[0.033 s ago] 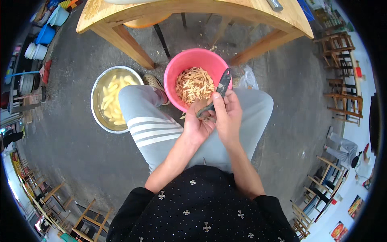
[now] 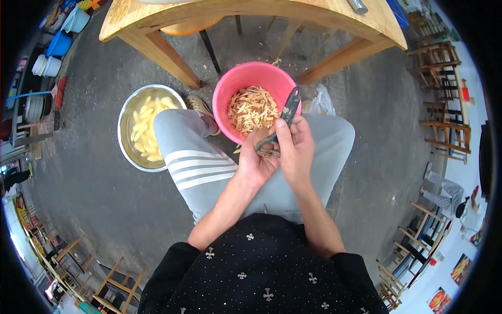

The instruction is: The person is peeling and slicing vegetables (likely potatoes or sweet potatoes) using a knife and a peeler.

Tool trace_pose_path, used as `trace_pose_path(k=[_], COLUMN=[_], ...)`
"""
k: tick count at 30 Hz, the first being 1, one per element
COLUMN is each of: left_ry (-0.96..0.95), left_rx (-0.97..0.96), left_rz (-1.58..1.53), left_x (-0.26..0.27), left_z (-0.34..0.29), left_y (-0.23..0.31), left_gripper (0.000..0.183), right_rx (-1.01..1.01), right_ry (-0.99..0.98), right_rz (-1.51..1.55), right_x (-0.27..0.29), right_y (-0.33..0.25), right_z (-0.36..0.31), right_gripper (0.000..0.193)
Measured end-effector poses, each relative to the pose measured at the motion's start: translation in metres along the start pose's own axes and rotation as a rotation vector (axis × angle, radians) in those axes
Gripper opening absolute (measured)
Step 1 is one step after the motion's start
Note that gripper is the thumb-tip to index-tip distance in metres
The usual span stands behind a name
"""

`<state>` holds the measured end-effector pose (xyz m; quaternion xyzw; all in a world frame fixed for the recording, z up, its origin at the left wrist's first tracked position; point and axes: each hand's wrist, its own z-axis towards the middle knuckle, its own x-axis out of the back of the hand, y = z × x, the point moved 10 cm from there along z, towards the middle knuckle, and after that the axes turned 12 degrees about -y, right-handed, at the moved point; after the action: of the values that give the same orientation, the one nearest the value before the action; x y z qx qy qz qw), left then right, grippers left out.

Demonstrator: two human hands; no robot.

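Note:
My right hand point(image 2: 297, 152) grips a black peeler point(image 2: 289, 111), its handle slanting up and away and its curved head low against my left hand. Palm up and fingers curled, my left hand point(image 2: 257, 163) meets the peeler's head. A brownish patch point(image 2: 260, 137) shows at its fingers, too unclear to name. Both hands are above my lap, at the near rim of a pink tub point(image 2: 225, 94). Inside the tub lies a heap of pale and brown peelings point(image 2: 253, 109). To the left, a steel basin point(image 2: 125, 149) holds several peeled, yellowish, long potatoes point(image 2: 144, 125) in liquid.
A wooden table point(image 2: 251, 11) stands ahead, its legs beyond the tub and basin. A clear plastic bag point(image 2: 322, 102) lies right of the tub. Blue buckets point(image 2: 59, 44) are at the far left. Wooden chairs point(image 2: 444, 138) line the right side, where another person point(image 2: 444, 189) is visible.

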<state>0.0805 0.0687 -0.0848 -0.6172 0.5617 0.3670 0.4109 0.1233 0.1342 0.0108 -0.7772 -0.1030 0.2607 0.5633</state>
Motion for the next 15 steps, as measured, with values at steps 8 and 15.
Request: trace_pose_path(k=[8,15], left_ry=[0.045,0.037], left_rx=[0.043,0.042], left_rz=[-0.03,-0.036], left_x=[-0.013,0.003], left_z=[-0.016,-0.015], left_y=[0.004,0.008], left_gripper=[0.031,0.033], right_rx=[0.142,0.178], right_ry=[-0.035,-0.08], right_rz=[-0.056,-0.121], right_x=[-0.009,-0.018], right_y=[0.016,0.021], right_z=[0.002,0.002], right_gripper=[0.025,0.025])
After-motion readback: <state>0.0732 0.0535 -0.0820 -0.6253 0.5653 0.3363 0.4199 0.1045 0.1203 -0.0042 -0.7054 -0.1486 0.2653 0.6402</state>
